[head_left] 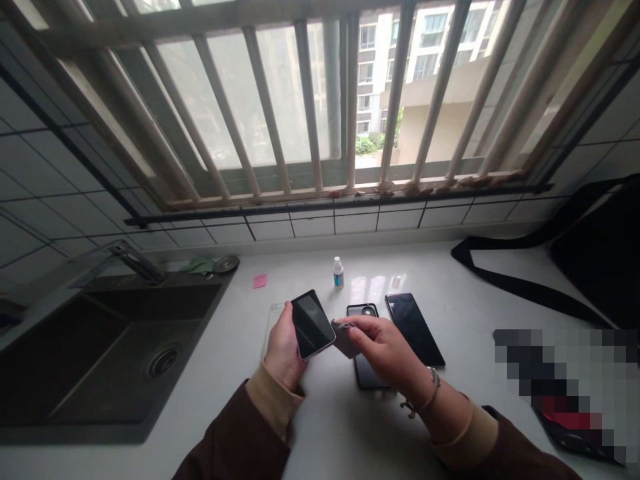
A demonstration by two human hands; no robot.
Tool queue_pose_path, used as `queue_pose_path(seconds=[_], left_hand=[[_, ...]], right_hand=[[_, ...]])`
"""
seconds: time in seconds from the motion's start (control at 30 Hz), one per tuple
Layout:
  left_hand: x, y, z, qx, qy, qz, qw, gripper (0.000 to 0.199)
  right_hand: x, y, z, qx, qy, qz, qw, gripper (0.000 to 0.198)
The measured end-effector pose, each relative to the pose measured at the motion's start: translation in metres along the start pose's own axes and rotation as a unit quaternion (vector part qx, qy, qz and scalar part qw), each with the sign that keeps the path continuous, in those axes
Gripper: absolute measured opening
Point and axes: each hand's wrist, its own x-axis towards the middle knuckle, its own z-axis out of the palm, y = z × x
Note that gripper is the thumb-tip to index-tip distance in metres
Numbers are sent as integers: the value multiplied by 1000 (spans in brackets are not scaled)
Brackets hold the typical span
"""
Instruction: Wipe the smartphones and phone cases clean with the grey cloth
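My left hand point(283, 348) is closed round a smartphone point(312, 325), its dark screen tilted up towards me. Pinched between the thumb and fingers of my right hand point(383, 347) is a grey cloth point(347, 341), hanging just right of the phone's edge. Below that hand lies a black-framed phone case point(361, 311), partly covered by the cloth and fingers. A second dark phone point(416, 330) rests on the counter to the right. Behind my left hand, a clear case-like piece point(273, 327) is partly hidden.
On the white counter point(320, 427) stand a small white bottle point(339, 273) and a pink sticky note point(259, 281). A sink point(125, 427) with a faucet point(137, 263) is at left. A black bag strap point(525, 287) lies at right. Window bars point(310, 107) rise behind.
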Motion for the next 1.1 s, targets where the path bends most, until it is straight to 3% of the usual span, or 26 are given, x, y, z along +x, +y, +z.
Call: queue_pose_path(seconds=[0.17, 0.3, 0.4, 0.5, 0.6, 0.7, 0.83, 0.97, 1.1], left_hand=[[3, 10, -1, 12, 4, -2, 1000, 38], [-1, 11, 1, 33, -37, -32, 998, 39], [-1, 7, 1, 45, -79, -69, 993, 41], [1, 0, -1, 88, -82, -50, 991, 42], [1, -4, -4, 141, -74, 22, 987, 38], [1, -6, -6, 193, -107, 65, 973, 43], [0, -7, -9, 312, -131, 115, 934, 46], [2, -5, -10, 394, -118, 154, 898, 39], [4, -5, -13, 477, -93, 211, 848, 38]], right_hand=[[1, 7, -1, 142, -16, 77, 987, 33], [4, 5, -3, 313, 64, 153, 935, 28], [5, -3, -4, 368, 15, 191, 910, 32], [4, -4, -3, 363, -34, 204, 908, 34], [5, 2, 1, 352, -36, 212, 911, 34], [6, 11, 3, 322, -31, 220, 920, 37], [7, 22, 4, 256, -12, 222, 941, 35], [8, 28, 1, 162, 1, 184, 970, 31], [8, 29, 0, 107, 5, 161, 981, 31]])
